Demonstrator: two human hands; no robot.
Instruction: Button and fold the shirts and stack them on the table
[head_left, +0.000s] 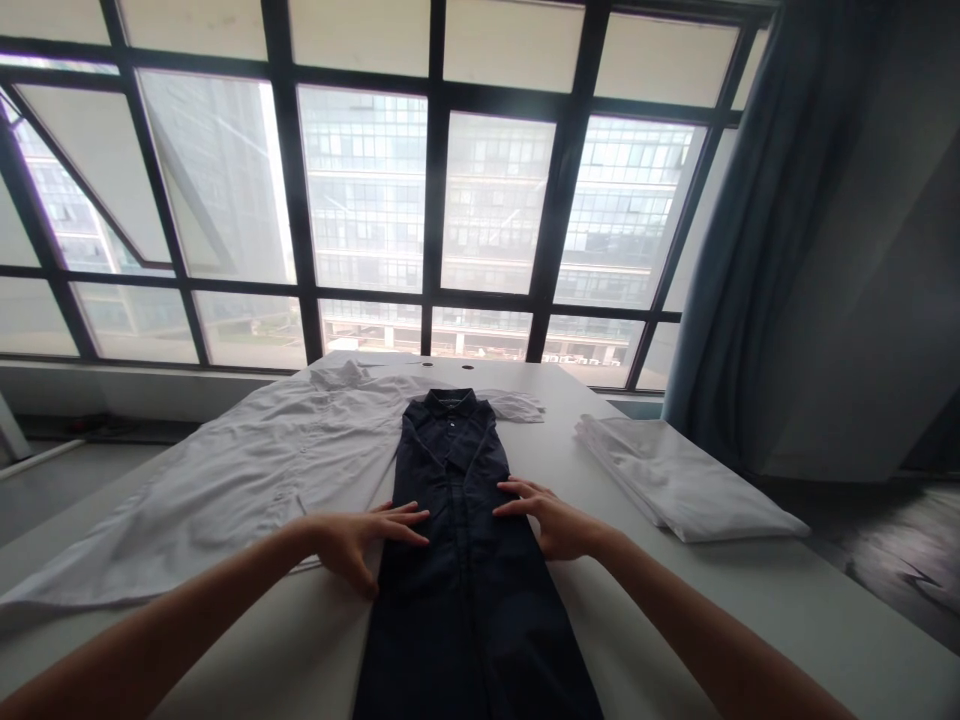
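Lower centre, the left hand and right hand, fingers spread, border the shirt, sides apparently folded in, length not yet doubled.

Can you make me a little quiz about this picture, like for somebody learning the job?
1. Which do the left hand and right hand reach over? A) folded white cloth; B) long, narrow, dark navy cloth shirt; C) blue fabric curtain.
2. True or false: the wrinkled, spread-out white cloth shirt lies mostly left of the navy shirt.
3. Fill in: the navy shirt's ___ end is nearest the black-framed glass windows.

Key: 1. B; 2. True; 3. collar.
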